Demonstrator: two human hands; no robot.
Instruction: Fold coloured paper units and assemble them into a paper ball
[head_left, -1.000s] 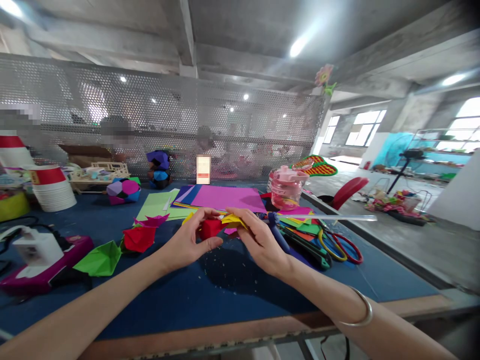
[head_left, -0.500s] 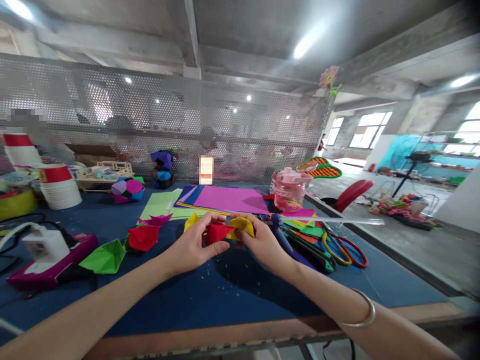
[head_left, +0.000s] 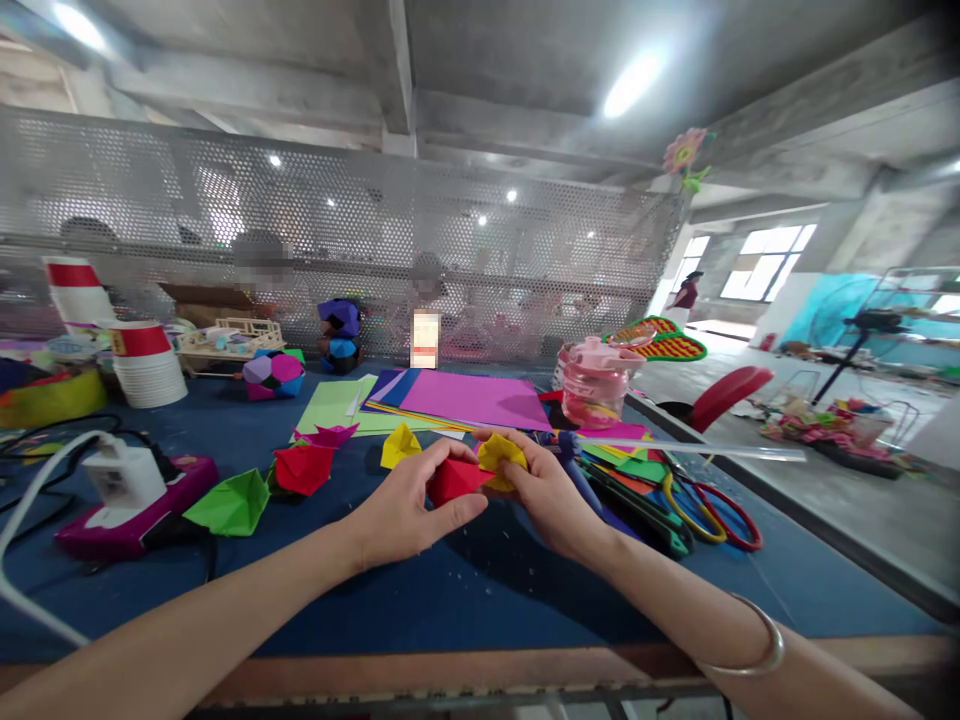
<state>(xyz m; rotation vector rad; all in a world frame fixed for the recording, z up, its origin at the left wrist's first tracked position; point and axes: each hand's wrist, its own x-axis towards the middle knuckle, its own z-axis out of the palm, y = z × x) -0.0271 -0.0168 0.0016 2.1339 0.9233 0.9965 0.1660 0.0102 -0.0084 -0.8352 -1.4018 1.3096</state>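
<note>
Over the middle of the blue table, my left hand (head_left: 412,500) curls around a red folded-paper piece (head_left: 454,483), its thumb along the near side. My right hand (head_left: 551,495) pinches a yellow folded-paper piece (head_left: 501,460). The two papers meet, the red one's point against the yellow; whether they are joined I cannot tell. A second yellow folded piece (head_left: 400,446) lies just behind my left hand. Further left rest a green folded paper (head_left: 231,503), a red one (head_left: 303,470) and a magenta one (head_left: 327,436).
A glue gun (head_left: 576,470) and scissors (head_left: 724,515) lie to the right. Behind are purple paper sheets (head_left: 472,398) and a pink jug (head_left: 595,385). A power strip (head_left: 139,510), its cable and stacked paper cups (head_left: 150,370) stand left. A perforated screen (head_left: 360,220) borders the back.
The view has shifted, moving the scene to the right. Both hands still hold the red and yellow papers close together. The second yellow piece now shows clear of my left hand.
</note>
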